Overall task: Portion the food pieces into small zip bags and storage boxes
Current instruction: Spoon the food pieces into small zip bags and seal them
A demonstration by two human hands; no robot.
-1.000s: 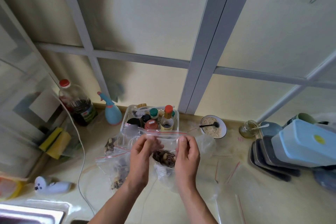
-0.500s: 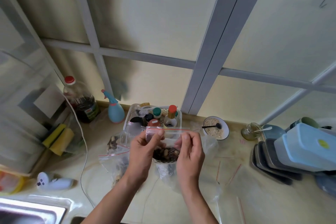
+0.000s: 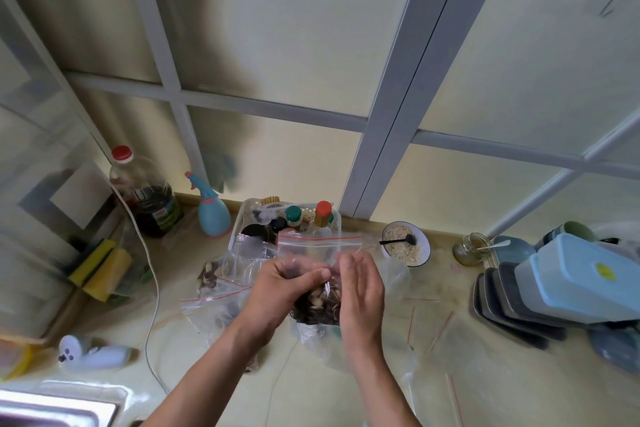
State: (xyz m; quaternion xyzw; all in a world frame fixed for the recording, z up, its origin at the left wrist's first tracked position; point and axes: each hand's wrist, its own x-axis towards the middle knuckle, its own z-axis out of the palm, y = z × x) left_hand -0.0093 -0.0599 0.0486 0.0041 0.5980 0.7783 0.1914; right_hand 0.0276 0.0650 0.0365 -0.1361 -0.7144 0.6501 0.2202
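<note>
Small zip bag (image 3: 320,274), clear with a red seal strip, holds dark food pieces (image 3: 317,305) and sits in front of the white condiment basket (image 3: 242,218), its lower half blurred. Left hand (image 3: 280,291) pinches the bag's middle. Right hand (image 3: 362,291) has blurred, fairly straight fingers; its grasp cannot be told. Half a second ago both hands pinched the seal higher up.

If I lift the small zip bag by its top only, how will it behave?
Likely floppy: the zip bag is thin clear film, creased between the left hand and right hand. Probably bottom-heavy, since the food pieces sit low.
</note>
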